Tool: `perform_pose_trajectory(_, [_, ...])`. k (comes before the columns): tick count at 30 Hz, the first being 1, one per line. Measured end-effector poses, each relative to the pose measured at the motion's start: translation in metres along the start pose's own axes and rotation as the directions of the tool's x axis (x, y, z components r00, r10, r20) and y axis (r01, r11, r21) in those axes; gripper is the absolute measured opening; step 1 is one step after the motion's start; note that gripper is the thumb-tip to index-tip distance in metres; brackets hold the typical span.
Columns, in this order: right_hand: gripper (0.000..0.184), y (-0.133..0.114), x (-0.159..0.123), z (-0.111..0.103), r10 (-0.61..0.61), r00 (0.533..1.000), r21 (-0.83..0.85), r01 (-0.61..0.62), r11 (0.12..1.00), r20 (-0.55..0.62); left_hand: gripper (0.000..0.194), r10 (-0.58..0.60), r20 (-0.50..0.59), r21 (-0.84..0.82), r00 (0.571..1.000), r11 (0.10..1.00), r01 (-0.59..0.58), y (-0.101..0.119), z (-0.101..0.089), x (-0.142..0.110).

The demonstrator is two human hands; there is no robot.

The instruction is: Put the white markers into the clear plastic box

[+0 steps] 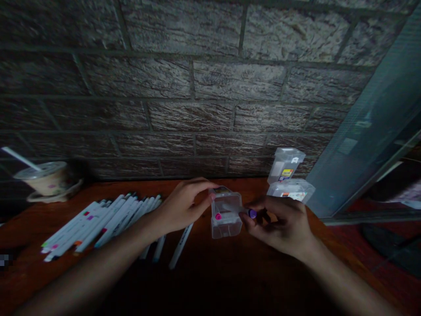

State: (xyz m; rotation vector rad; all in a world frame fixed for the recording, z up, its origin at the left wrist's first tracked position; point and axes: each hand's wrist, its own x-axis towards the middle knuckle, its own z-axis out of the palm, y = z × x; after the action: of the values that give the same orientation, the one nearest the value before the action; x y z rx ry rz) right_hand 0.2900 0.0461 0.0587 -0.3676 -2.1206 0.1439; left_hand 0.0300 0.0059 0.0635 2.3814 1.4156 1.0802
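A rough brick wall [213, 83] stands behind a reddish wooden counter [255, 188], where many white markers [112, 219] lie in a slanting spread over the left half. Over it reach the right hand [283, 226] and left hand [184, 204]; a lidded cup [46, 182] with a straw sits by the far left corner, two clear containers [285, 166] by the far right. Mid-counter, the left hand pinches the rim of a clear box [226, 230] with a pink-ended marker [218, 216] inside, and just beside it the right hand pinches a purple-ended marker [252, 213] between thumb and fingers
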Motion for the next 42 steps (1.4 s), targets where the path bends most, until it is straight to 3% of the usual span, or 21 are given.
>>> perform_pose_trajectory(7, [0.011,0.002,-0.011,0.026,0.003,0.988,-0.035,0.002,0.999,0.152,0.027,0.010,0.016,-0.003,1.000,1.000,-0.010,0.001,0.004,-0.001])
perform_pose_trajectory(14, [0.020,0.004,-0.014,0.034,0.099,0.929,-0.094,-0.070,0.993,0.358,0.025,0.015,0.012,0.010,1.000,1.000,-0.015,0.002,0.003,-0.001])
perform_pose_trajectory(18, [0.020,0.005,-0.014,0.038,0.165,0.911,-0.170,-0.107,0.980,0.379,0.025,0.015,0.021,0.016,1.000,1.000,-0.016,0.000,0.005,-0.001])
perform_pose_trajectory(28, [0.024,0.004,-0.011,0.040,0.253,0.861,-0.161,-0.202,0.966,0.440,0.028,-0.010,0.063,0.005,0.998,1.000,0.010,0.004,0.006,-0.001])
perform_pose_trajectory(42, [0.032,0.001,-0.012,0.039,0.290,0.827,-0.249,-0.188,0.950,0.482,0.030,-0.004,0.079,0.007,0.997,1.000,0.003,0.004,0.005,-0.002])
